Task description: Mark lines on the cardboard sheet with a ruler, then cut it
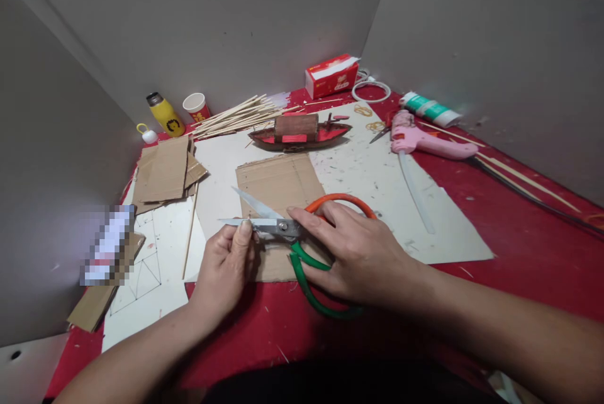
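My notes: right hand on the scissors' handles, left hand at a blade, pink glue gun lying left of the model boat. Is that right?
One slip: the head view shows the pink glue gun right of the model boat, not left. The right hand, left hand and scissors are as noted.

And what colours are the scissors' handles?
One handle is orange, the other handle green; the head view shows both.

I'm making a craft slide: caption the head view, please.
Right grip holding open scissors, left grip at one blade, above brown cardboard, a model boat behind.
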A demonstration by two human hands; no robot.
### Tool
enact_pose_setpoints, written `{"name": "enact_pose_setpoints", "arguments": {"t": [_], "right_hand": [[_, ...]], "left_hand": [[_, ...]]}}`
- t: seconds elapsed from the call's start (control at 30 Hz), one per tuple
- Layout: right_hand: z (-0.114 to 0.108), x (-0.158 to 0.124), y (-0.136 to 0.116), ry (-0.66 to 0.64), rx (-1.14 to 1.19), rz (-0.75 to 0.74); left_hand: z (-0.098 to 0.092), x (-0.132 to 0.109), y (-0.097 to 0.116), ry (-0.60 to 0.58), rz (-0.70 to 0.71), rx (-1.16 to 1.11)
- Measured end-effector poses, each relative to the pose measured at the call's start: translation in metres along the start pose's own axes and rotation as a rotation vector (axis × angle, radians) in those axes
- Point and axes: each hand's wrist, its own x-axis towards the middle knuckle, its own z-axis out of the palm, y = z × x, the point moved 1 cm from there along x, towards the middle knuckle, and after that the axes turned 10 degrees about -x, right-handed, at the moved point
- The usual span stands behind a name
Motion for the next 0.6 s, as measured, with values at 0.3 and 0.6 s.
{"name": "enact_pose_setpoints", "arguments": {"t": [0.3,0.6], "right_hand": [[0.0028,0.0012,0.0025,-0.016,0.030,0.053],[-0.0003,0.0002,0.0066,-0.072,0.172,0.090]], "left_hand": [[0.0004,-0.0011,0.0043,-0.075,-0.124,-0.175],[0.0020,-0.0040,0.0056,-0.137,-0.023,-0.175]]}}
